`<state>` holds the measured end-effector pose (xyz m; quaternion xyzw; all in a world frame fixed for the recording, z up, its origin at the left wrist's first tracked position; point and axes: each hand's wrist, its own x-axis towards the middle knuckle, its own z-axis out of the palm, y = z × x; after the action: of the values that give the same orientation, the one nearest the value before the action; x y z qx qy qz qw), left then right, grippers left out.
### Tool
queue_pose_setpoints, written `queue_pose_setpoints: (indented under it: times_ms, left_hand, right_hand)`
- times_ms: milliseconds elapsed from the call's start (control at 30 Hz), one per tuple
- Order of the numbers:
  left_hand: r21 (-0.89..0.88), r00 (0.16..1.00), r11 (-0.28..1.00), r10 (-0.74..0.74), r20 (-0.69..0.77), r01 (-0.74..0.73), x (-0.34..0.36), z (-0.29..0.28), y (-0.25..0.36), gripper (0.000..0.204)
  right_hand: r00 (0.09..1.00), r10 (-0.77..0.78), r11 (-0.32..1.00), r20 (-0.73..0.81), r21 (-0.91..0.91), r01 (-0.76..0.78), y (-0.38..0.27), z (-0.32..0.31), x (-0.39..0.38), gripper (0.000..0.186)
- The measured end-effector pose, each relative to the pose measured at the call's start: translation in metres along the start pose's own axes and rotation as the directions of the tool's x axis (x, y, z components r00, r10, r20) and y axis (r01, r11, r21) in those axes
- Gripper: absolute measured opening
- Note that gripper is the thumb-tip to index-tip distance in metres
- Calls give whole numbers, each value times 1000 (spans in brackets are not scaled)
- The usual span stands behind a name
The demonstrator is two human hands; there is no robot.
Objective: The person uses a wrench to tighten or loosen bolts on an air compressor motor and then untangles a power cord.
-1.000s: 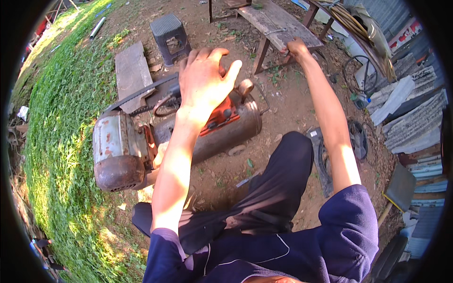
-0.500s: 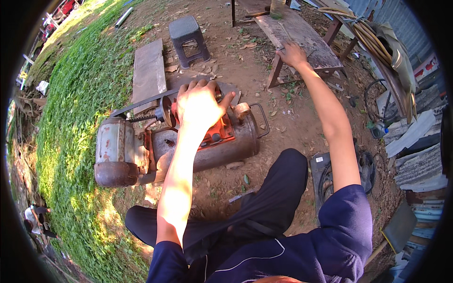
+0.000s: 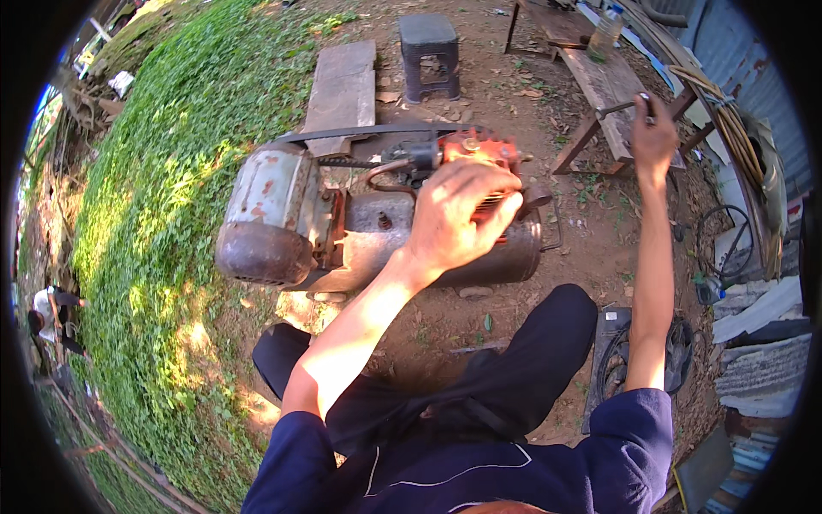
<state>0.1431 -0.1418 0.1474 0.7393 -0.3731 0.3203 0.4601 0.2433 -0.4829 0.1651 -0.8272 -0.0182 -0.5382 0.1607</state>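
Note:
An air compressor lies across the ground before me, with a rusty tank (image 3: 368, 227), a grey motor (image 3: 270, 206) and a red pump (image 3: 481, 150). My left hand (image 3: 462, 206) bends over the near side of the pump, its fingers curled and thumb stretched along the finned part; the fingertips are partly hidden. Off to the right, my right hand (image 3: 653, 141) is closed on a metal wrench (image 3: 615, 109), lifted in front of the wooden bench. The wrench's shaft points left out of the fist. A black belt (image 3: 368, 130) runs from motor to pump.
The wooden bench (image 3: 612, 90) carries a plastic bottle (image 3: 605, 34). A dark stool (image 3: 429, 56) and a flat board (image 3: 341, 90) lie beyond the compressor. Coiled hose (image 3: 728, 120) hangs at right; a black cable (image 3: 681, 347) lies by my right arm. Another person (image 3: 56, 317) crouches far left.
My right hand has come up from the bench with the wrench. My left hand has shifted from the pump's top to its near side. The view has turned, so the compressor appears further right.

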Motion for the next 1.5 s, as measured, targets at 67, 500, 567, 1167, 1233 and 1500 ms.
queue_pose_setpoints:
  times_ms: [67, 500, 567, 1167, 1233, 1500]
  left_hand:
    - [-54, 989, 998, -34, 145, 42, -33, -29, 8, 16]
    - [287, 878, 906, -389, 279, 311, -179, -182, 9, 19]
    - [240, 873, 895, -429, 231, 376, -186, -193, 15, 20]
    - [702, 990, 707, 21, -141, 85, -161, -245, -13, 34]
    - [717, 990, 692, 23, -137, 83, -160, -245, -23, 39]
    - [763, 990, 642, 47, -131, 70, -163, -246, -46, 46]
  right_hand:
    - [983, 177, 964, -54, 211, -162, -48, -43, 13, 24]
    - [258, -178, 341, 950, 306, -889, -317, -48, -131, 14]
    - [117, -166, 283, 979, 161, -946, -320, -20, -157, 18]
    - [449, -55, 857, 892, 273, -438, -335, 86, -184, 40]
    - [509, -52, 867, 859, 292, -405, -332, 103, -192, 43]
    - [393, -86, 898, 916, 242, -367, -317, 147, -190, 56]
